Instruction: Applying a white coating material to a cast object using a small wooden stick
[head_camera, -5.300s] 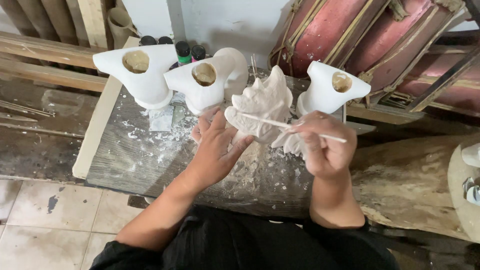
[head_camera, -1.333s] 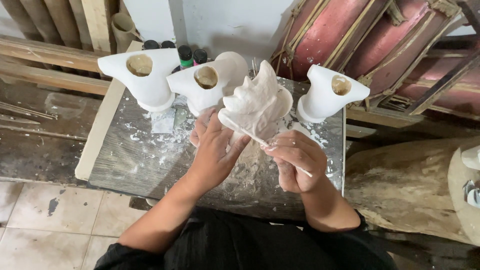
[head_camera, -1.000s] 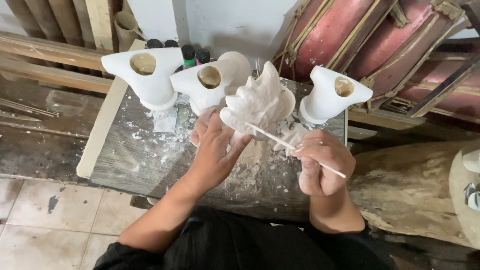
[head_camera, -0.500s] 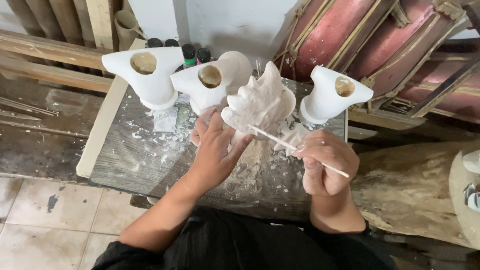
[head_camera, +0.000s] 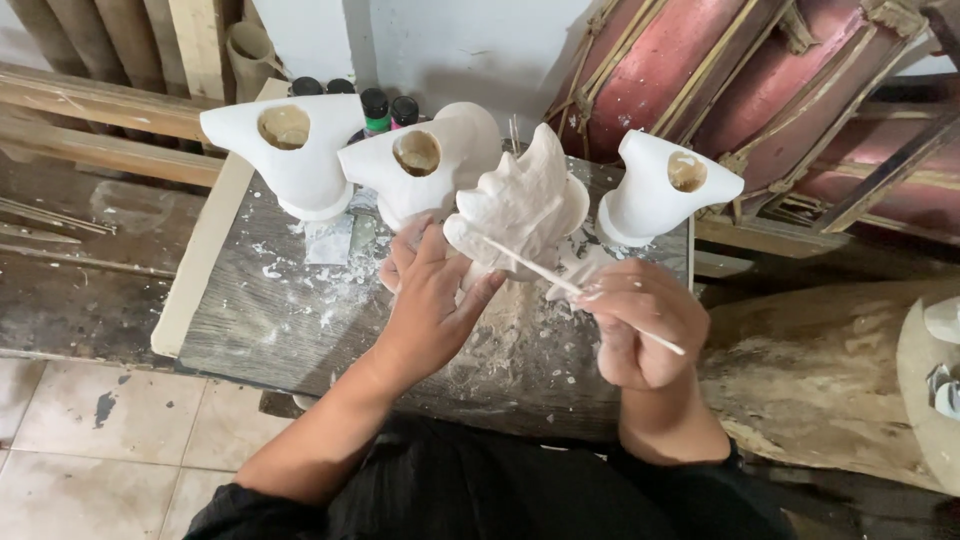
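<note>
A white plaster carving (head_camera: 525, 205) with a flame-like, leafy outline stands on edge on a dusty grey wooden board (head_camera: 300, 320). My left hand (head_camera: 432, 295) holds it from the left and below, fingers against its lower side. My right hand (head_camera: 640, 325) grips a thin white stick tool (head_camera: 560, 282) whose tip touches the carving's lower face. White dust and chips lie under the carving.
Three white hollow plaster casts stand behind: left (head_camera: 290, 150), middle (head_camera: 420, 170), right (head_camera: 665, 190). Small paint bottles (head_camera: 375, 108) sit at the back. Red drums (head_camera: 760, 90) lean at upper right; wooden planks (head_camera: 90, 120) at left; tiled floor (head_camera: 80, 440) below.
My right hand has drawn back to the right from the carving, and the stick now reaches it at a slant. The carving stays in my left hand, slightly turned.
</note>
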